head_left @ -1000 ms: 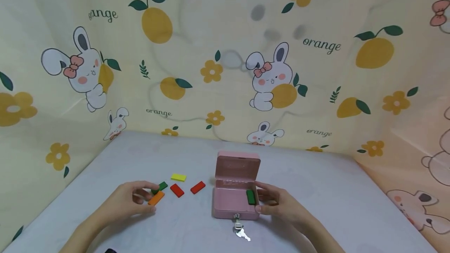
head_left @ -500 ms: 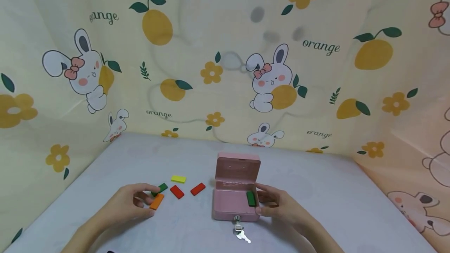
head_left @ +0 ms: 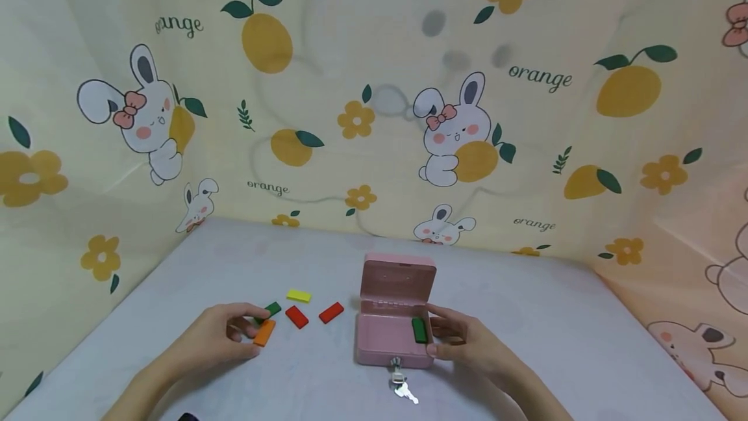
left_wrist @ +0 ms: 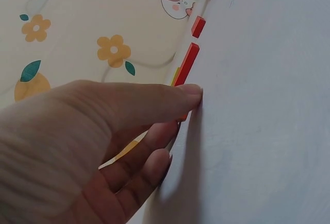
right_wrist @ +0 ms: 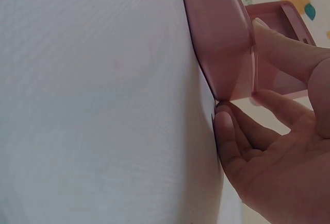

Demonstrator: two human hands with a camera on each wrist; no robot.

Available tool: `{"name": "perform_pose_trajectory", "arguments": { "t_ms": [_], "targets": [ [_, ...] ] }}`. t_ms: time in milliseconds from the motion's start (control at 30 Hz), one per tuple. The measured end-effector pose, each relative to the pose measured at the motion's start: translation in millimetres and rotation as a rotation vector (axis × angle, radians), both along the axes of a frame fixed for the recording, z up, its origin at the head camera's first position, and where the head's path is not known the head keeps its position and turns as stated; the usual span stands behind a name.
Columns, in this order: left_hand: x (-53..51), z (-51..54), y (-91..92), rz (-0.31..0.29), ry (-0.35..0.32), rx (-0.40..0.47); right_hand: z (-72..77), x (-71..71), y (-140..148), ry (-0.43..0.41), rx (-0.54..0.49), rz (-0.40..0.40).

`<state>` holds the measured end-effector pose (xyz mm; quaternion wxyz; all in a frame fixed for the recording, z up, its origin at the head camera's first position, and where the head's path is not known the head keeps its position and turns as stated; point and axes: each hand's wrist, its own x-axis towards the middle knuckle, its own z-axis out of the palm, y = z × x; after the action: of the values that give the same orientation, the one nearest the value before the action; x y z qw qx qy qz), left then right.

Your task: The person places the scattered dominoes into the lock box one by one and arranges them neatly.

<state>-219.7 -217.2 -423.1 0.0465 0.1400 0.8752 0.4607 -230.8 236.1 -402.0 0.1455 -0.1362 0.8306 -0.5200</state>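
Note:
An orange block is pinched between the thumb and fingers of my left hand, low over the table. Partly behind the fingertips lies a green block. Two red blocks, one nearer and one farther right, lie beside a yellow block. At centre stands a pink cash box with its lid raised. Inside it, a green block leans by the right wall. My right hand grips the box's right side, thumb at the front corner, as the right wrist view also shows.
Keys hang from the lock on the front of the cash box and lie on the white table. A printed cloth encloses the back and sides. A dark object shows at the bottom edge.
The orange block has turned slightly between my left thumb and fingers, standing steeper in the view. My right hand keeps its place on the cash box. The head view has shifted slightly.

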Motion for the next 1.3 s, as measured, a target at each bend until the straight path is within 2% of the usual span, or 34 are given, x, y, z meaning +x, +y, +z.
{"name": "perform_pose_trajectory", "arguments": {
  "t_ms": [267, 567, 767, 1033, 1300],
  "targets": [
    [-1.6, 1.3, 1.0, -0.041, -0.022, 0.006, 0.2, 0.4, 1.1, -0.003, 0.022, -0.017],
    [0.0, -2.3, -0.8, -0.043, -0.056, 0.012, -4.9, -1.5, 0.5, -0.028, 0.023, -0.025],
    [2.3, -3.0, -1.3, -0.02, -0.086, 0.017, -7.7, -2.0, 0.3, -0.024, 0.018, -0.02],
    [-0.9, -0.5, -2.0, -0.038, -0.067, 0.01, -6.8, -3.6, 1.0, -0.012, 0.031, -0.032],
    [-0.7, 3.0, -2.0, -0.026, -0.058, 0.019, -4.3, -5.0, 1.3, -0.007, 0.022, -0.017]
  ]
}}
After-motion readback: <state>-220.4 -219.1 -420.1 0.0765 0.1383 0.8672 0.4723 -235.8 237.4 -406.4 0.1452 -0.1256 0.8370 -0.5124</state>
